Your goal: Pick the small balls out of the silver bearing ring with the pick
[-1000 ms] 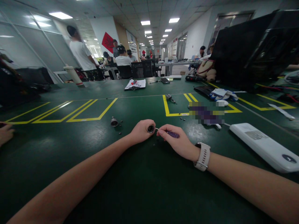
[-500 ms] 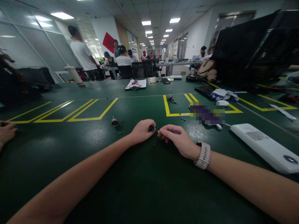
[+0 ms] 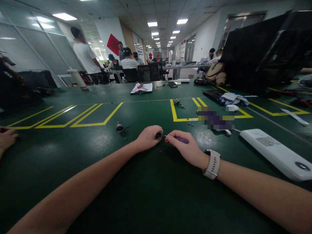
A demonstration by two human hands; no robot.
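My left hand is closed around a small round metal part, its dark open end facing the camera. My right hand pinches a small purple-handled screwdriver, whose thin tip reaches the part. A white watch sits on my right wrist. Both hands rest on the dark green table. A second small metal part lies to the left, with tiny loose screws around it and one below my hands.
A white flat device lies at the right. Yellow tape boxes mark the table. Another small tool, a clipboard and gloves lie farther back. Another person's hand rests at the left edge. Several people are behind the table.
The hands hardly moved. The screwdriver handle shifted slightly in my right fingers, and its angle against the part changed a little.
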